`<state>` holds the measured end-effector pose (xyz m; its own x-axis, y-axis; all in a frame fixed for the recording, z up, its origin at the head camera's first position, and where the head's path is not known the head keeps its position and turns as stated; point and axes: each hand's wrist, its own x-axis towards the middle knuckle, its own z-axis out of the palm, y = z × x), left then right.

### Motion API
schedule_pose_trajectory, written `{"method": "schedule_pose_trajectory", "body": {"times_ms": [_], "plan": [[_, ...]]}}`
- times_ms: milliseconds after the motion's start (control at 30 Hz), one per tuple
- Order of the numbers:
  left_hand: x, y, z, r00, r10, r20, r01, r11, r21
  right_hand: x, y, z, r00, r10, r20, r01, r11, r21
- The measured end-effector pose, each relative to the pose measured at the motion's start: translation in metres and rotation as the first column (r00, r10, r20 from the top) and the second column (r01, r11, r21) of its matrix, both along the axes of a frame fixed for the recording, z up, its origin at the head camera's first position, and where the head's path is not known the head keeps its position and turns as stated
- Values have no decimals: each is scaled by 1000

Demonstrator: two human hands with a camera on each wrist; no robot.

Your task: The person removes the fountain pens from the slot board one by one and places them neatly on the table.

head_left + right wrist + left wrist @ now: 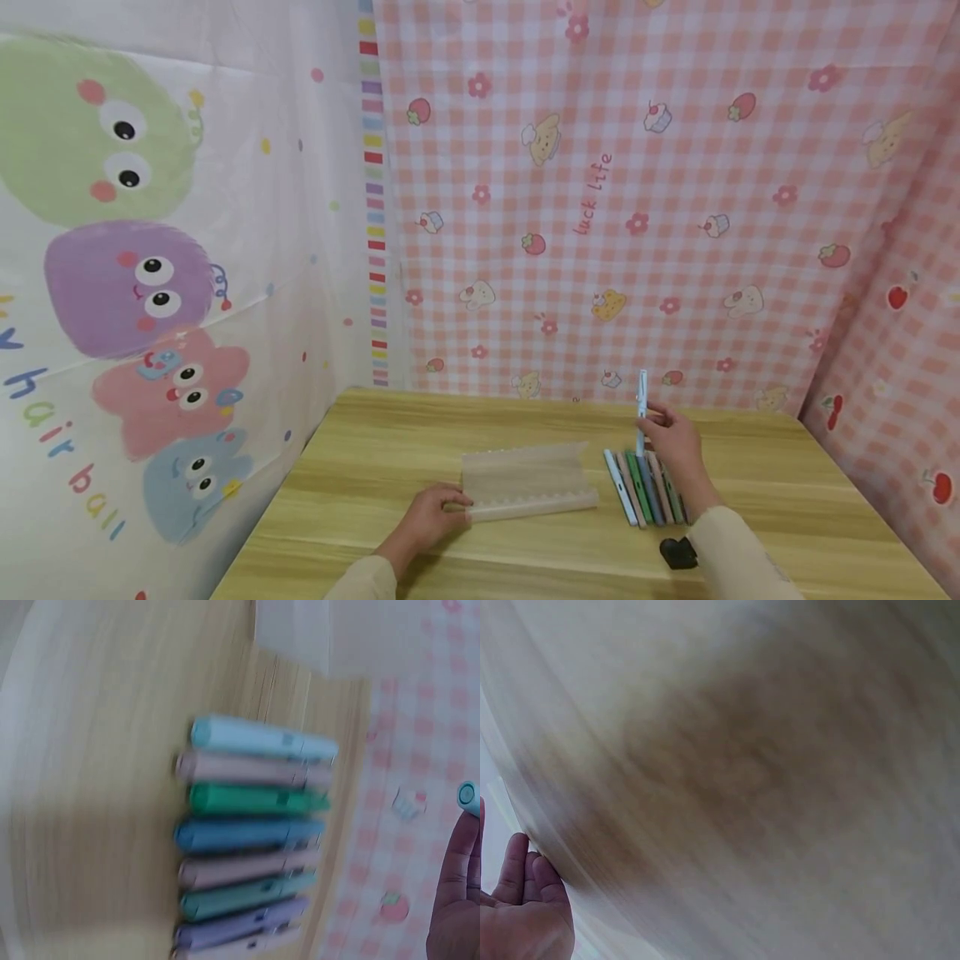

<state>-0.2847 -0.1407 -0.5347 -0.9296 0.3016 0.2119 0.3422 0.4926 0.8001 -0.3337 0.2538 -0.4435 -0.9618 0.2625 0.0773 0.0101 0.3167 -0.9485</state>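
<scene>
My right hand [677, 440] pinches a light blue capped pen [642, 408] and holds it upright above a row of pens. In the right wrist view, only the round end of this pen [468, 794] shows over the fingers. Below it on the table lie several capped pens side by side, among them a pale blue pen [262, 738], a green pen [255, 799] and a blue pen [247, 833]. My left hand [435, 517] holds the left end of a translucent plastic pen case [525, 479], which lies unfolded on the table.
A small black object [678, 553] lies near the right forearm, in front of the pens. The wood-grain table [375, 442] meets a pink checked cloth [600, 250] at the back. A white cartoon-printed cloth [285, 208] hangs at the left.
</scene>
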Motion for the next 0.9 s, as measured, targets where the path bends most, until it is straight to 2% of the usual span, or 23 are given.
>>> {"method": "schedule_pose_trajectory", "body": {"times_ms": [167, 467, 900], "plan": [[1, 0, 1, 1000, -4, 7, 3, 1000, 10, 3, 24, -4, 1000, -10, 4, 10, 1000, 10], [0, 1, 1, 1000, 9, -7, -9, 1000, 2, 10, 62, -11, 999, 24, 48, -26, 999, 45], [4, 3, 7, 1000, 5, -1, -5, 1000, 9, 16, 118, -37, 996, 32, 89, -39, 996, 83]]}}
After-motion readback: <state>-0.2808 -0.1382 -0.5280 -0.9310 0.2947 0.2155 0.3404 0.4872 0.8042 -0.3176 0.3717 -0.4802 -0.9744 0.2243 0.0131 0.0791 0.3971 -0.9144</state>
